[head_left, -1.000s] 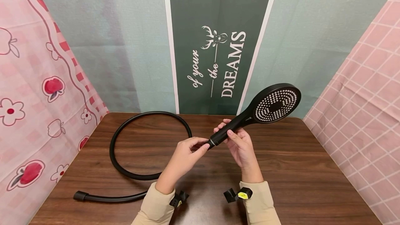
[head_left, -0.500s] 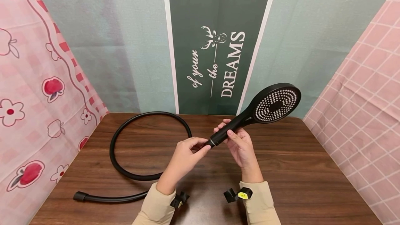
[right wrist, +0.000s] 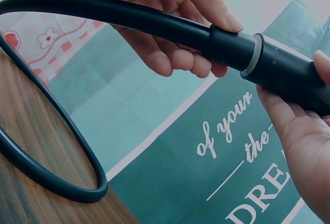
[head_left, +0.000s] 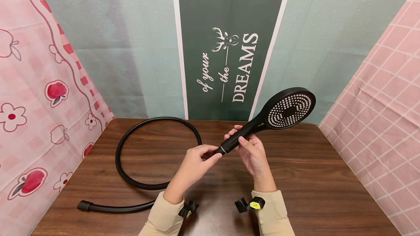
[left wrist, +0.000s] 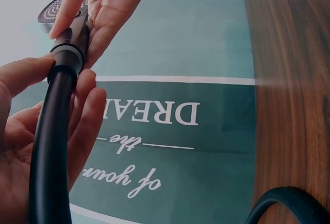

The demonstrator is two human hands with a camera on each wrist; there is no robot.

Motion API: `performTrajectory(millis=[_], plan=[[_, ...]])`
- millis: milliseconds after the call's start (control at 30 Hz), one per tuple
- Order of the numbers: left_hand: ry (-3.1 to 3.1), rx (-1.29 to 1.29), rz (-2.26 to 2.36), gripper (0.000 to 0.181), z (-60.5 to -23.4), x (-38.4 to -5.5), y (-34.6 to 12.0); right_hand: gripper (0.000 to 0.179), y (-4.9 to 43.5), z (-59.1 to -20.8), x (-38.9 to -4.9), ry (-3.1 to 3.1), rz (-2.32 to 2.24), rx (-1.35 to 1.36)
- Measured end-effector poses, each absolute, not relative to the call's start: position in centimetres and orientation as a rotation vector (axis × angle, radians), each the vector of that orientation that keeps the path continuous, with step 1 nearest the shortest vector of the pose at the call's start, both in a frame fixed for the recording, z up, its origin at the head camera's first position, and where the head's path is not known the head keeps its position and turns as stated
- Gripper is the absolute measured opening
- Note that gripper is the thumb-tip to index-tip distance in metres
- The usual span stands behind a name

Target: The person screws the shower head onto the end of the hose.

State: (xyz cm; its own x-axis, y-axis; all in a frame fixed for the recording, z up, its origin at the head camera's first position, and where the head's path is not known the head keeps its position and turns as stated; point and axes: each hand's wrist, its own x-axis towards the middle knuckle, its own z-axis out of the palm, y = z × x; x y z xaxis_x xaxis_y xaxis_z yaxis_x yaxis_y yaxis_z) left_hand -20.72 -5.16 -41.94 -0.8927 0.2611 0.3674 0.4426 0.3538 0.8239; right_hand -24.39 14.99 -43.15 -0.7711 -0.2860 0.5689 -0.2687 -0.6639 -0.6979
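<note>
A black shower head (head_left: pixel 288 110) with pale nozzles is held up above the table, tilted with its face toward the camera. My right hand (head_left: pixel 252 154) grips its handle, thumb along the front. At the handle's lower end, my left hand (head_left: pixel 198 157) pinches the collar of a black shower hose (head_left: pixel 122 170) between thumb and fingers. In the right wrist view the hose's end collar (right wrist: pixel 232 46) meets the handle (right wrist: pixel 291 72), with a light ring (right wrist: pixel 252 55) showing at the joint. From there the hose loops on the table to its free end (head_left: pixel 84 205) at the left.
The brown wooden table (head_left: pixel 311 192) lies under both hands. Behind it hangs a green backdrop (head_left: pixel 210 10) with white lettering. A pink apple-print cloth (head_left: pixel 36 119) is at the left and a pink checked cloth (head_left: pixel 387 119) at the right.
My left thumb and fingers have shifted slightly at the hose collar. The right hand and the shower head stay in place.
</note>
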Motion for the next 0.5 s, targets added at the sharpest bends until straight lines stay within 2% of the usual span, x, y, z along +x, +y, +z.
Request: performTrajectory(millis=[500], plan=[[-2.408,-0.61,-1.609,0.021,-41.87,-20.68,-5.08,0.031,14.97,-43.1,-24.27,1.286,-2.653,-1.056]])
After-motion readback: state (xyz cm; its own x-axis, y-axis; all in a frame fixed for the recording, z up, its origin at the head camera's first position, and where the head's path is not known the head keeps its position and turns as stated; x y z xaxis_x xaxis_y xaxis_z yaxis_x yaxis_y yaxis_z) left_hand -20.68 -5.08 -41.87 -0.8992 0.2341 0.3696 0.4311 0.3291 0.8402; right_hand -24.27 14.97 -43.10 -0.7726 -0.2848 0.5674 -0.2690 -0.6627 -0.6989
